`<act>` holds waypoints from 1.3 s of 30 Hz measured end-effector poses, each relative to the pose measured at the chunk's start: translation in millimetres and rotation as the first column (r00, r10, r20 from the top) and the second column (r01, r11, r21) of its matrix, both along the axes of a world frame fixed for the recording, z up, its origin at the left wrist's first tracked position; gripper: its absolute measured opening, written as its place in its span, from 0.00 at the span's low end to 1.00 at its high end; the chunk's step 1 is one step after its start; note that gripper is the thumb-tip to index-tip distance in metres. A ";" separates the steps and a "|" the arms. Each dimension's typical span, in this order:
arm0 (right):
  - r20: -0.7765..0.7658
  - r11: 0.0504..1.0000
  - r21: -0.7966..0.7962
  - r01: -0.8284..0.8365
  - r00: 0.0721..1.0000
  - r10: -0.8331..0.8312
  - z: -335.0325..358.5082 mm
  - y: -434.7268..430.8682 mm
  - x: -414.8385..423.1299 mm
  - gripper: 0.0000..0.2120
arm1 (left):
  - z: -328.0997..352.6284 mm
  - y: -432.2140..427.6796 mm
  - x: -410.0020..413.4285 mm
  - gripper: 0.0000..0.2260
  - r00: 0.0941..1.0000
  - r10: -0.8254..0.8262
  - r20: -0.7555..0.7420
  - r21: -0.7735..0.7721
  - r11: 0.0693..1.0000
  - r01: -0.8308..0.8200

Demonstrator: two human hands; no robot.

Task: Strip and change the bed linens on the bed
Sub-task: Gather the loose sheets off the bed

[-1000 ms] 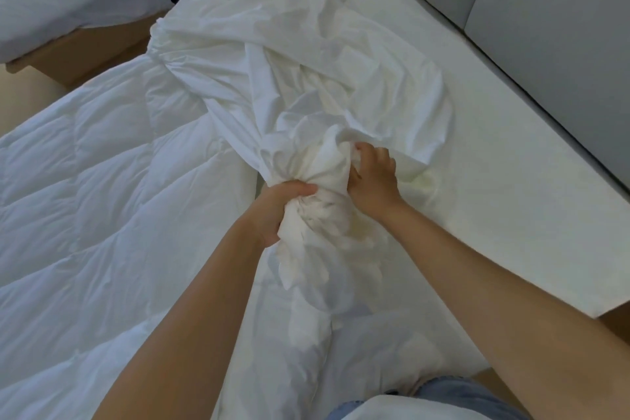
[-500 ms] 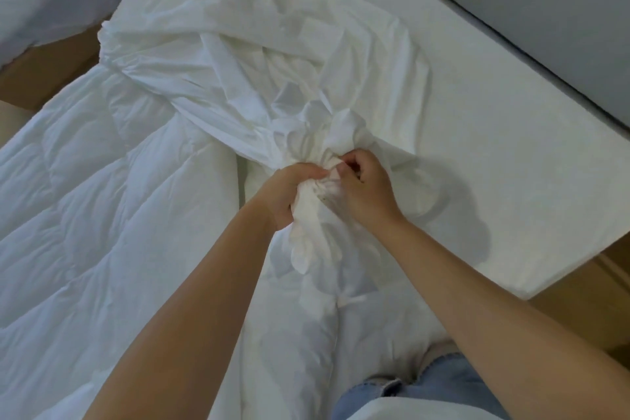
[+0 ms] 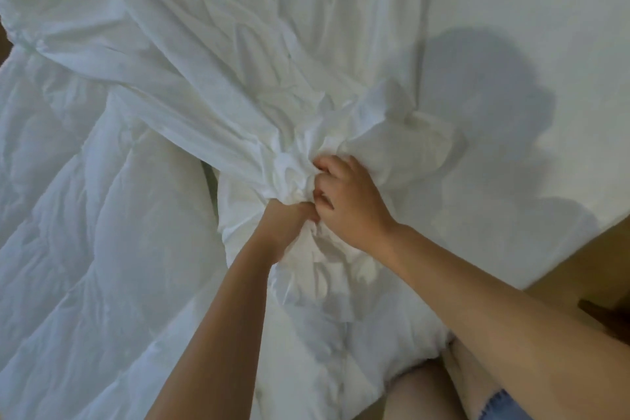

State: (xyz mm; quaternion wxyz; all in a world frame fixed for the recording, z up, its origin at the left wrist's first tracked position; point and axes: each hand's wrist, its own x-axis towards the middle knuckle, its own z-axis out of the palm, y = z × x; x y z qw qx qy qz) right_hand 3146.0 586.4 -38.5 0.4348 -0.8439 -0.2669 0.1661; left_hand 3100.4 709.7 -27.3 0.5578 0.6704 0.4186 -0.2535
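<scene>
White quilted duvet (image 3: 78, 249) across the left side, puffy, stitched into panels, spread flat and reaching the near edge. Draped over its upper part and running on toward the middle, a white crumpled cotton sheet (image 3: 191, 54), thin, deeply creased, folds fanning in from the upper left and narrowing to one tight bunch at centre. Below that bunch, more of the same fabric hanging loose and wrinkled over the duvet's near end.

At the bunch, left hand (image 3: 284, 227), bare forearm rising from the bottom edge, closed in a fist around the gathered sheet, knuckles up, fingers buried in cloth. Touching it on the right, right hand (image 3: 347, 204), bare forearm entering from the lower right, fingers (image 3: 324, 165) curled and dug into the same knot of fabric, thumb side against the left fist. Both hands clenched on the sheet, side by side, pressed together.

Further right, plain white smooth mattress surface (image 3: 511, 10), flat and uncovered, crossed by a dark shadow of head and arms. Beyond its near right corner, tan wooden floor (image 3: 586, 269). At the bottom right, bare knee and a frayed blue denim hem (image 3: 497, 402).
</scene>
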 end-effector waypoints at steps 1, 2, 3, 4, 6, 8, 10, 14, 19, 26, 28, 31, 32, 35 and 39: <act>-0.033 1.000 0.011 -0.009 0.999 0.010 -7.3 1.4 0.4 0.04 | -4.5 0.0 -2.7 0.15 0.999 0.012 0.047 -0.008 1.000 -0.012; -0.071 1.000 0.029 -0.009 0.997 0.011 -13.3 2.6 2.6 0.04 | -6.9 0.0 -5.1 0.15 0.995 0.035 0.094 -0.024 0.999 -0.033; -0.116 0.998 0.056 -0.007 0.993 0.013 -17.5 3.9 5.7 0.04 | -8.9 -0.1 -7.6 0.15 0.987 0.080 0.142 -0.053 0.996 -0.074; -0.169 0.996 0.087 -0.006 0.985 0.021 -20.1 5.3 9.0 0.03 | -10.8 0.0 -10.0 0.14 0.973 0.145 0.181 -0.091 0.987 -0.130; -0.274 0.988 0.151 0.008 0.961 0.034 -21.6 7.3 14.3 0.03 | -13.1 -1.8 -10.9 0.13 0.929 0.285 0.236 -0.173 0.953 -0.248; -0.340 0.979 0.197 0.043 0.940 0.027 -19.0 8.1 16.6 0.03 | -13.9 -5.0 -7.1 0.12 0.874 0.403 0.272 -0.264 0.905 -0.335; -0.378 0.970 0.221 0.102 0.926 -0.011 -14.1 6.5 17.6 0.04 | -14.1 -7.1 -2.0 0.12 0.840 0.475 0.263 -0.385 0.850 -0.360; -0.435 0.922 0.306 0.236 0.896 -0.085 1.8 -2.2 23.7 0.05 | -10.8 -10.5 5.6 0.13 0.902 0.399 0.166 -0.569 0.786 -0.243; -0.621 0.845 0.421 0.329 0.784 0.004 22.5 1.8 13.3 0.07 | -7.6 5.3 7.8 0.12 0.955 0.264 0.138 -0.594 0.793 -0.133; -0.733 0.845 0.312 0.434 0.676 -0.077 12.3 12.9 -4.5 0.04 | -8.6 13.0 -19.8 0.20 0.950 0.255 0.180 -0.486 0.863 -0.139; -0.669 0.880 0.249 0.406 0.729 -0.147 7.1 5.2 -5.8 0.03 | -8.7 9.7 -16.3 0.19 0.941 0.253 0.223 -0.483 0.867 -0.118; -0.681 0.881 0.051 0.471 0.661 -0.314 1.0 -5.2 -5.1 0.13 | -11.3 3.4 -0.5 0.20 0.951 0.195 0.238 -0.444 0.893 -0.072; -0.705 0.866 -0.006 0.499 0.612 -0.358 0.2 -5.3 -4.7 0.15 | -13.1 2.6 4.0 0.19 0.956 0.173 0.238 -0.434 0.899 -0.055; -0.719 0.874 -0.089 0.478 0.576 -0.388 -1.7 4.3 2.2 0.12 | -15.0 2.6 16.5 0.18 0.975 0.118 0.189 -0.430 0.902 -0.025; -0.614 0.756 -0.044 0.653 0.580 -0.536 4.9 11.0 8.9 0.14 | -16.1 7.8 28.2 0.13 0.984 0.023 0.177 -0.485 0.872 0.067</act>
